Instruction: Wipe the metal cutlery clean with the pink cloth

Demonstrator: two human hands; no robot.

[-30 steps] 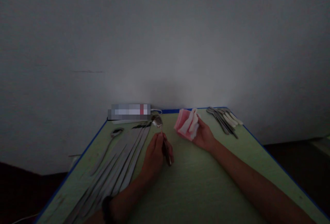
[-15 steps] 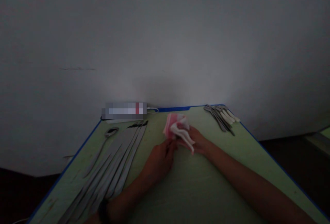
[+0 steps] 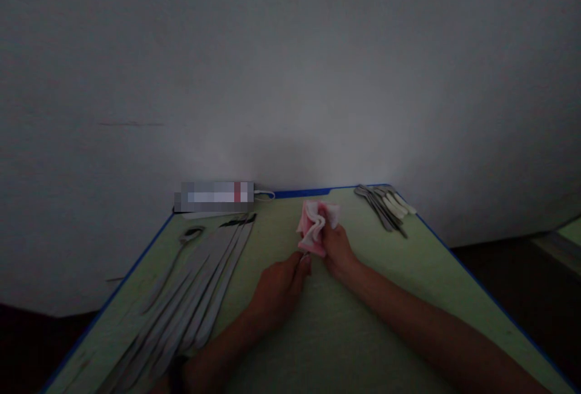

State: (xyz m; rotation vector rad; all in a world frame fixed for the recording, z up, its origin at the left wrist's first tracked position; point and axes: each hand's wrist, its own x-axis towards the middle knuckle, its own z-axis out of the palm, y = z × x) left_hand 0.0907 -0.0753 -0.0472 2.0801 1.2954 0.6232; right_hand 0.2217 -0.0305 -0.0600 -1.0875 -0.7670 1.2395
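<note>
Above the middle of the table, my left hand point(image 3: 284, 282) is closed on a spoon point(image 3: 305, 255), of which only a short stretch of metal shows. The spoon's bowl is hidden in a folded pink and white cloth point(image 3: 313, 227). My right hand point(image 3: 339, 250) grips that cloth from the right, wrapped about the spoon's far part. To the left of my left hand lie several long flat metal knives point(image 3: 209, 297), side by side. Beyond them on the left is a single spoon point(image 3: 170, 270), bowl pointing away from me.
At the back right corner lies a group of metal cutlery point(image 3: 381, 209), some with white handles point(image 3: 396, 205). A blurred box-like object point(image 3: 215, 197) with a white cable stands at the back left. The green table point(image 3: 363, 345) has a blue edge and meets a grey wall.
My right hand has brought the cloth left and down onto the spoon, covering its bowl. My left hand has kept its grip on the spoon; the cloth has shifted and bunched around it.
</note>
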